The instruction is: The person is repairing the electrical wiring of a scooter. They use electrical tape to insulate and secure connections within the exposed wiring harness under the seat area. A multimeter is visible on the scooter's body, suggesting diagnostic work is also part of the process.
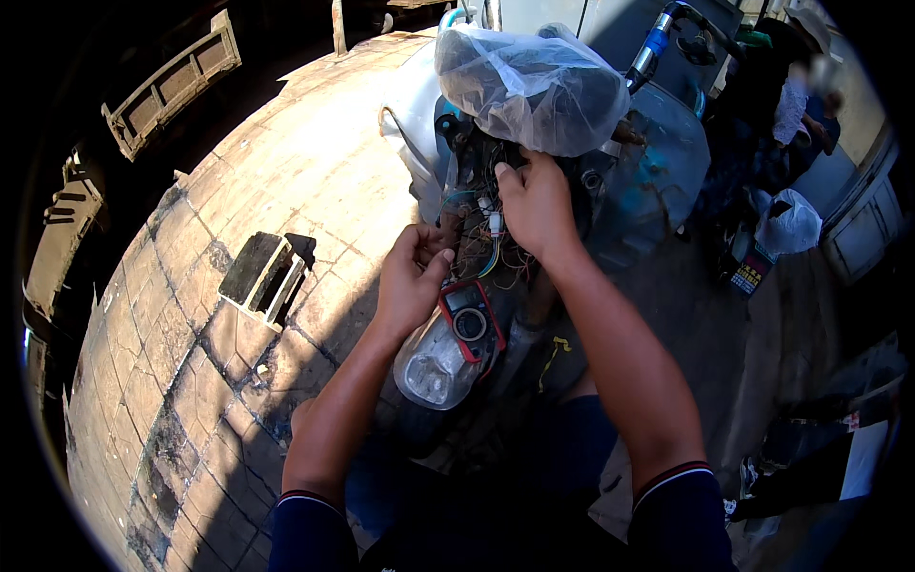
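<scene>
Between my hands lies an exposed tangle of thin coloured wires [491, 250] with white connectors [494, 221] on a stripped vehicle body. My left hand [410, 276] is at the left of the wires, fingers curled and thumb close to the index finger; what it pinches is unclear. My right hand [534, 200] reaches into the upper wiring just below a plastic-covered bulky part [534, 81], fingers bent and partly hidden, holding something I cannot make out. A red-edged multimeter [469, 324] rests below my left hand on a rounded clear housing [431, 377].
A small wooden stool [255, 267] stands left on sunlit paving. Metal frames [172, 84] lie beyond it. A chrome handlebar [648, 52] rises upper right. Other people [801, 105] are at the right, near a white plastic bag [791, 224].
</scene>
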`<action>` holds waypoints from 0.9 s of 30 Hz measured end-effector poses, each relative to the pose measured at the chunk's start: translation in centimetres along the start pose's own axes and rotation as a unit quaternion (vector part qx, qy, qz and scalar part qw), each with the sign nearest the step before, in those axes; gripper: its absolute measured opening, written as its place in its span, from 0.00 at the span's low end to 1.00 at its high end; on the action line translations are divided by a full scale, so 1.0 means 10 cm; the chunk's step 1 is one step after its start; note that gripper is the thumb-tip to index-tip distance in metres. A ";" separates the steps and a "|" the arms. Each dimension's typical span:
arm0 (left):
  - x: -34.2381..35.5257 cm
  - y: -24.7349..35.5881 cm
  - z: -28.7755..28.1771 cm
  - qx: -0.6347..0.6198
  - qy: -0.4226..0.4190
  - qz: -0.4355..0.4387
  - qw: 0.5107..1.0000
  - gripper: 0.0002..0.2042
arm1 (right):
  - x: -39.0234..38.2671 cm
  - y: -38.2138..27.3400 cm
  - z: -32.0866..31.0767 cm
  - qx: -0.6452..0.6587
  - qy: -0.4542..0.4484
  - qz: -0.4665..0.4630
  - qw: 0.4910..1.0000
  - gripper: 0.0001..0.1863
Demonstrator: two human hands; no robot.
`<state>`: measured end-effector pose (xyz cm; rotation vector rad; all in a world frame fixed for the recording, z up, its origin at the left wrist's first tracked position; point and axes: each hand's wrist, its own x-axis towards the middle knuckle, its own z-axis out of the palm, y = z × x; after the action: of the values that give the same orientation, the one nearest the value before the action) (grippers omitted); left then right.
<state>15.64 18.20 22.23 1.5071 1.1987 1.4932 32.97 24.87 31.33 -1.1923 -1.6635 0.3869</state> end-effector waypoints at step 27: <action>-2.02 0.60 0.29 0.070 -0.167 0.078 0.980 0.08 | -2.64 -0.12 -1.08 -0.076 -0.123 -0.152 0.978 0.12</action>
<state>21.08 -2.32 20.50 1.8960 1.0207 1.2078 41.64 -0.96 22.75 -1.0062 -2.0872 0.2256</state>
